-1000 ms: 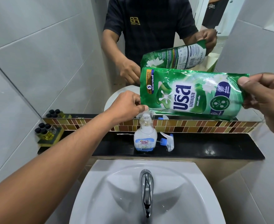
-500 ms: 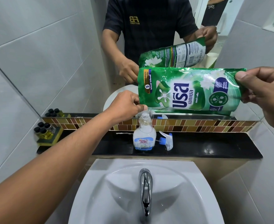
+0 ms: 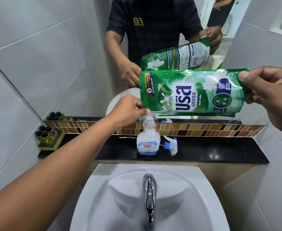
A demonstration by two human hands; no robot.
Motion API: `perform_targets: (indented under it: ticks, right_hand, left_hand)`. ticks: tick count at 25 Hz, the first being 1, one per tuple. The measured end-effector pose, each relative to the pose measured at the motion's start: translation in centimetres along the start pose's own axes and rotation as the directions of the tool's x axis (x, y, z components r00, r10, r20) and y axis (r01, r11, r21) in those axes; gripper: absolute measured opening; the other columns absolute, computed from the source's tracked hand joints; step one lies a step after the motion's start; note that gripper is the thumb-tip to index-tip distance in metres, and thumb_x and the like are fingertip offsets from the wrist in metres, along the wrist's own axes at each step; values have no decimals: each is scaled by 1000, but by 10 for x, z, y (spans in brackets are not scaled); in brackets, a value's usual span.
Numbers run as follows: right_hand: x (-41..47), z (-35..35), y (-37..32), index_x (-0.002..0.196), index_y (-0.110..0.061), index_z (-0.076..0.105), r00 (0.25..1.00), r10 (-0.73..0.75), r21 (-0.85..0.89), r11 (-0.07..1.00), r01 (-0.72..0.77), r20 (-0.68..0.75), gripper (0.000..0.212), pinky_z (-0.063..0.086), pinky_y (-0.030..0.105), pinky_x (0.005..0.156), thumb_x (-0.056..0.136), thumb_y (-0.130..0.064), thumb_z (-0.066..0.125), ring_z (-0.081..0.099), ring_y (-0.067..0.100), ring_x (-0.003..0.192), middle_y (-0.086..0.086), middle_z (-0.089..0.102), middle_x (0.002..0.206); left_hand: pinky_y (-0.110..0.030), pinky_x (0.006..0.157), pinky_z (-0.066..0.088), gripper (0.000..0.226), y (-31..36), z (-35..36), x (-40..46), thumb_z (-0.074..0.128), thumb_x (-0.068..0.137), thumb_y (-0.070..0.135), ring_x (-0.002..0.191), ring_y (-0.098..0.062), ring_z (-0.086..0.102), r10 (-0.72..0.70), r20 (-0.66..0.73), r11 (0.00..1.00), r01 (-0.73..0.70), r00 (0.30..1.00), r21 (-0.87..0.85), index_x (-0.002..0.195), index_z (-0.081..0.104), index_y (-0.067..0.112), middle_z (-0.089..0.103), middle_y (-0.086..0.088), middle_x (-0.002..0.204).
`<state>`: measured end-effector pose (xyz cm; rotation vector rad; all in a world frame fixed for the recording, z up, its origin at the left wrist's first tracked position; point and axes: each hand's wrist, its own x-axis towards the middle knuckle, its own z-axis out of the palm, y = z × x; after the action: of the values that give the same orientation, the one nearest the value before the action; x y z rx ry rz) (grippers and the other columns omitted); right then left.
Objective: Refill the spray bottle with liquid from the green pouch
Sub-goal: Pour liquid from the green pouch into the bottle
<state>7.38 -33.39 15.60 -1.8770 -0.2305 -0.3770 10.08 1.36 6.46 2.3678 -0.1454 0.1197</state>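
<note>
Far left, on the black tabletop (image 3: 220,152) behind the sink: small dark-capped vials of yellow liquid (image 3: 46,131) on a little stand, well apart from the work.

Reaching in from lower left, left hand (image 3: 128,109), fingers (image 3: 142,112) pinched shut on the lower left corner of the green pouch (image 3: 192,93), just above the neck of the spray bottle (image 3: 148,139). Likely held there to steer the pouring corner over the narrow opening; spout itself hidden behind the fingertips, so impossible to tell whether liquid is running.

Below, spray bottle standing upright on the tabletop, centred behind the tap (image 3: 149,192), cap off and neck open. Clear plastic, looking mostly empty, with perhaps a shallow layer at the bottom behind the label.

Just beside it to the right, lying on its side on the tabletop, the removed trigger sprayer (image 3: 169,145), white with blue parts, set aside to free the opening.

Across the middle, green pouch held almost level, printed front toward the camera, left end slightly lower. Looks plump, so probably quite full; contents not visible through the foil.

Far right, right hand (image 3: 270,97), thumb on the front and fingers closed behind the pouch's far end, carrying its weight and probably ready to lift to start a flow.

Above, mirror (image 3: 153,39) repeating the pouch and both hands.
</note>
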Motion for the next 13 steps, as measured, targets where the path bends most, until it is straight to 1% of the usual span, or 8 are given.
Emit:
perform_targets:
  ticks: [4,6,10,13]
  right_hand:
    - [1,-1,-4,80,-29,77,1000,-2,-12,1000,2,-2,20,51,35,60,91,-46,74,56,16,58,-5,70,69]
    - [2,-1,-6,81,-29,76,1000,-7,-27,1000,7,-2,21,51,35,61,92,-46,73,56,16,59,-7,70,67]
    - [3,1,-11,83,-28,76,1000,-20,-38,999,20,-2,21,50,33,61,91,-48,73,56,15,58,-9,70,65]
    - [4,2,-13,82,-28,76,1000,-22,-41,999,22,5,22,50,32,61,89,-49,73,56,15,58,-10,70,64]
  left_hand:
    - [-17,69,49,21,-4,1,1,83,90,28,61,8,61,1,-15,1000,-1,1000,-11,107,87,17,86,3,104]
    - [-17,68,48,21,-6,3,2,83,90,28,61,9,60,1,-18,1000,-1,1000,-18,107,87,17,86,3,104]
    - [-17,64,44,21,-9,4,2,83,91,28,54,16,58,-2,-12,999,2,1000,-37,109,87,19,85,3,104]
    - [-18,67,46,22,-9,5,1,83,91,29,61,10,60,-15,-12,999,15,1000,-40,111,87,21,85,5,107]
